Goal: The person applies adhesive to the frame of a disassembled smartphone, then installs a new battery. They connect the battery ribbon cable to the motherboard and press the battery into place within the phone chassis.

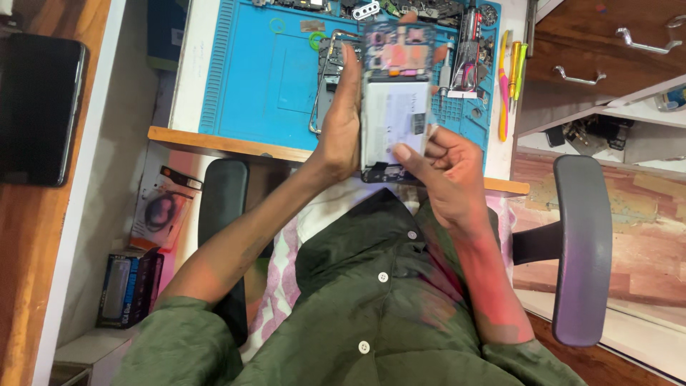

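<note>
Head view: left hand [341,125] clasps the opened phone [395,100] by its long edge, holding it steady above the blue mat [264,78]. Right hand [446,168], fingers curled, presses its thumb at the battery's lower corner. Screwdrivers [511,75] lie beyond the right hand; the mat left of the left hand is bare.

View: one head-worn camera, looking steeply down the person's own chest and forearms.
Facing: toward the blue mat [264,78] on the desk [214,143], at the frame's top.
Nearness: close; hands mid-frame, shirt [371,307] filling the bottom.
Edges: chair arms [582,250] at both sides.
</note>
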